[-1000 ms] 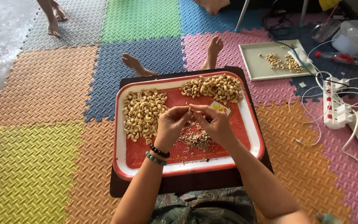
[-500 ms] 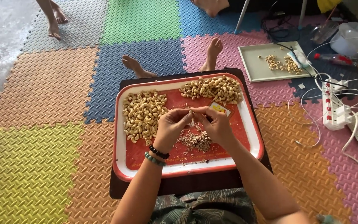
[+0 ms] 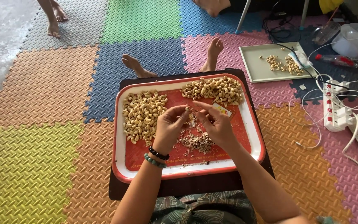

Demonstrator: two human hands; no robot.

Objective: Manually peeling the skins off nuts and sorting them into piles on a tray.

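My left hand [image 3: 170,124], with two bead bracelets at the wrist, pinches a cashew nut [image 3: 185,118] at its fingertips above the red tray [image 3: 119,137]. A finger's width to the right is my right hand [image 3: 215,123], index finger stretched out. Whether it holds anything is hidden. Bits of husk hang between the hands. A pile of husk scraps [image 3: 197,141] lies just below them. Pale cashews [image 3: 142,114] are heaped on the tray's left side. A second, browner heap of cashews [image 3: 214,88] fills its far right corner.
The tray rests on a dark low board [image 3: 179,186] over my lap, with my bare feet [image 3: 214,46] beyond. A grey tray [image 3: 257,66] with a few nuts, a power strip [image 3: 332,108] with white cables and a bottle [image 3: 336,59] lie right. Another person's feet [image 3: 54,23] stand far left.
My hands have drawn slightly apart. The right index finger has lifted off the nut, and husk flakes have dropped toward the scrap pile.
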